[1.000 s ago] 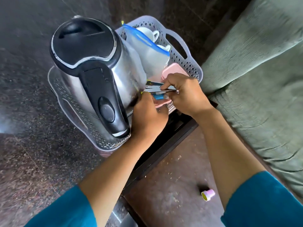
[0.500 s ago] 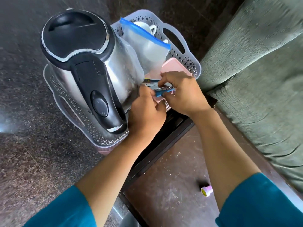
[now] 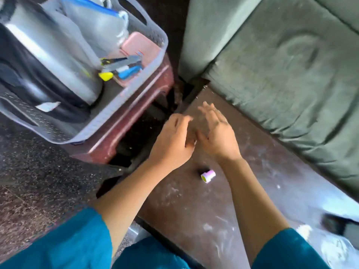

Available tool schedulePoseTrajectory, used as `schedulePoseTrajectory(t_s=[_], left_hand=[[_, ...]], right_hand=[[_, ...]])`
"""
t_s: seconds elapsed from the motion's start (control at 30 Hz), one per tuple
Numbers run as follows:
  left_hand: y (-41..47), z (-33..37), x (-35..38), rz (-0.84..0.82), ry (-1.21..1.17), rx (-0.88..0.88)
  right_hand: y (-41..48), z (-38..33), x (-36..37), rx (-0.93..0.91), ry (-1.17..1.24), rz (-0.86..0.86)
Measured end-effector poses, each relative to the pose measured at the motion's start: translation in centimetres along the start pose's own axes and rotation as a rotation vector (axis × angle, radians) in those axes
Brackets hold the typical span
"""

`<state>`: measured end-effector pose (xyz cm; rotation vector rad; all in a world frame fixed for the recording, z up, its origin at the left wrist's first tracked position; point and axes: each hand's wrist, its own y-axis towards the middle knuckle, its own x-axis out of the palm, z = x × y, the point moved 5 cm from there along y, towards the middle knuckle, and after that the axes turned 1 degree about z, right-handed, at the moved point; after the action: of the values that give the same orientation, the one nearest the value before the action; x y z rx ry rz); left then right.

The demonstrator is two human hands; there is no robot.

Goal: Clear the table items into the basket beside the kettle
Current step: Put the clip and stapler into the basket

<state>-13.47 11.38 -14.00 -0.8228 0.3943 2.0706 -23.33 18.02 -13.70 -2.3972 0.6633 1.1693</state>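
green sofa (image 3: 291,74) — maroon stool (image 3: 143,98)

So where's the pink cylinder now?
The pink cylinder lies on the brown table, centre of the head view, nearer the person than the left hand and right hand.

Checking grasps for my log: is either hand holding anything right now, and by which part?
Nothing is held. The left hand and right hand hover empty, fingers loose, above the dusty brown table.

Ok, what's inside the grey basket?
The basket holds a steel kettle, a zip bag with white cups, a pink box and small yellow and blue tools. Whatever lies under the kettle and bag is covered.
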Motion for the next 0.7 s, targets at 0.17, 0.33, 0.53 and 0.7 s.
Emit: schedulePoseTrajectory(t_s=[0.17, 0.33, 0.53, 0.7], left_hand=[[-5.2, 2.8, 9.4, -0.275, 0.05, -0.017], [-7.8, 4.5, 15.0, -0.342, 0.151, -0.005], [-8.7, 2.6, 16.0, -0.165, 0.376, -0.054], [-8.9, 1.1, 16.0, -0.091, 0.347, -0.059]], right_hand=[[-9.8, 9.6, -1.1, 0.268, -0.037, 0.006], [-15.3, 15.4, -0.5, 0.376, -0.059, -0.032], [-15.0, 15.9, 2.3, 0.311, -0.021, -0.12], [-13.1, 14.8, 3.6, 0.237, -0.081, -0.091]])
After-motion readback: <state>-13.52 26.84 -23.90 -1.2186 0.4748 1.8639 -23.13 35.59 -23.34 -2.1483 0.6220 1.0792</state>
